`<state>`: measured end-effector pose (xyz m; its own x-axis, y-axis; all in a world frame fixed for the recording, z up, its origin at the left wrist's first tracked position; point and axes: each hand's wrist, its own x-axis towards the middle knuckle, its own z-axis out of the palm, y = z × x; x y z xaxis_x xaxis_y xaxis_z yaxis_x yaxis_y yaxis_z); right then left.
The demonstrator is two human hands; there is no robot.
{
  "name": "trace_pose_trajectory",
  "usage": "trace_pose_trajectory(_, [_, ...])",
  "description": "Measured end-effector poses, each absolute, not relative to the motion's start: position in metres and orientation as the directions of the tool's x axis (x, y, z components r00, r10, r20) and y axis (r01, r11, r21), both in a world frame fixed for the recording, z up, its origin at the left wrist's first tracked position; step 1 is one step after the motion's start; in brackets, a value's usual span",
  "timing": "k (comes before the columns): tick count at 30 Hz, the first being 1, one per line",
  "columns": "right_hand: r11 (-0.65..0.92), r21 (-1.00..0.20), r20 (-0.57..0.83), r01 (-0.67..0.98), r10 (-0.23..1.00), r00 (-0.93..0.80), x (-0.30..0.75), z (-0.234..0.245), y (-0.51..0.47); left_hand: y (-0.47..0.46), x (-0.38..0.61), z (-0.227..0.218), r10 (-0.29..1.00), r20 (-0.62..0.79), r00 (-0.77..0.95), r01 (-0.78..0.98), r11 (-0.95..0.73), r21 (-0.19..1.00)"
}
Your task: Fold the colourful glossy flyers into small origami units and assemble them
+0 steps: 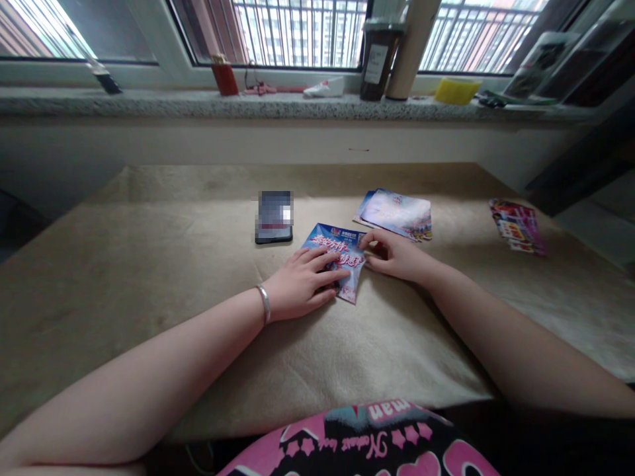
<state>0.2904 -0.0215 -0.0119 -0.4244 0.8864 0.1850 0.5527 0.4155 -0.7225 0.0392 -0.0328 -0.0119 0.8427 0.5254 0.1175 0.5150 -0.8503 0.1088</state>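
A blue leaflet [342, 244] printed with white and red characters lies on the table in front of me. My left hand [307, 281] rests flat across its left and lower part, fingers spread. At the leaflet's right edge, my right hand [391, 254] pinches the paper between thumb and forefinger, and the edge bends there. Just behind the right hand lies a small stack of pale blue and pink leaflets [397, 210]. A dark phone [274, 218], its screen blurred, lies beyond my left hand.
A fan of red and pink leaflets [518, 228] lies at the right on the tan-covered table [163, 264]. Along the stone windowsill [173, 106] stand a red bottle [225, 76], a dark lidded container [380, 59], a cardboard tube [411, 53] and a yellow sponge-like block [456, 91].
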Motion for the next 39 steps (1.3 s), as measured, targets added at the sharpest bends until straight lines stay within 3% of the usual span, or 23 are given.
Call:
trace_pose_trajectory(6, [0.444, -0.673, 0.204, 0.591, 0.880, -0.428, 0.294, -0.011, -0.017, -0.032, 0.039, -0.012, 0.522, 0.113, 0.845, 0.510, -0.852, 0.119])
trace_pose_trajectory(13, [0.414, -0.668, 0.298, 0.619, 0.910, -0.288, 0.283, -0.016, -0.016, -0.031, 0.040, -0.011, 0.520, 0.108, 0.848, 0.509, -0.853, 0.113])
trace_pose_trajectory(24, [0.303, -0.733, 0.309, 0.609, 0.946, -0.099, 0.275, -0.010, -0.023, -0.031, 0.041, -0.012, 0.534, 0.106, 0.839, 0.522, -0.844, 0.122])
trace_pose_trajectory(31, [0.224, -0.782, 0.269, 0.582, 0.963, -0.008, 0.273, -0.012, -0.024, -0.031, 0.041, -0.012, 0.530, 0.117, 0.840, 0.516, -0.846, 0.132])
trace_pose_trajectory(39, [0.125, -0.920, 0.126, 0.371, 0.992, -0.020, 0.272, -0.019, -0.021, -0.032, 0.040, -0.010, 0.597, 0.135, 0.791, 0.562, -0.796, 0.227])
